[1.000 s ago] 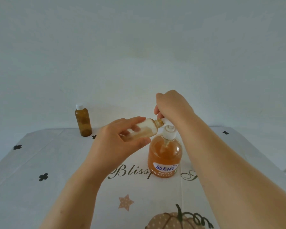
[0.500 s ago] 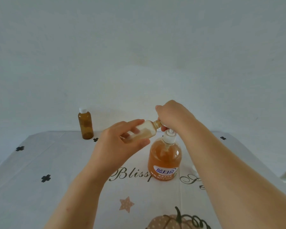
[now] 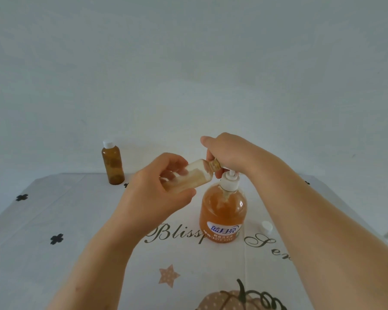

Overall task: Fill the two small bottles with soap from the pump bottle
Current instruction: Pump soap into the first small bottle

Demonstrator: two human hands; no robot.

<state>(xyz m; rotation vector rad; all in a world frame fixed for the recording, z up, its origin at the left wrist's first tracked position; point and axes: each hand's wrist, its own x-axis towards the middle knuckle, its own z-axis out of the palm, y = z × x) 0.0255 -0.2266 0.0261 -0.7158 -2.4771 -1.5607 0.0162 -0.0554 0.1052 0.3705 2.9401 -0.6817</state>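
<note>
Nearest the camera, a pumpkin print (image 3: 224, 302) and a dotted star (image 3: 169, 275) mark the white tablecloth (image 3: 76, 220), and two bare forearms reach forward over it. Beyond the script lettering stands the pump bottle (image 3: 223, 211), upright near the middle of the cloth and filled most of the way with orange soap. A loose white cap (image 3: 267, 227) lies on the cloth to its right, close to the right forearm. The left hand (image 3: 157, 195) grips the uncapped small bottle (image 3: 188, 177) in the air, thumb beneath and fingers curled round its body. That bottle is tipped almost on its side, its open neck pointing right toward the pump, with pale soap pooled along its lower side. The right hand (image 3: 229, 151) sits on top of the pump, fingers curled down over it and hiding the spout. The small bottle's mouth meets those fingertips. Farther back, near the table's far left edge, the capped amber bottle (image 3: 113, 163) stands upright, well apart from both hands, before a plain pale wall (image 3: 188, 63).
</note>
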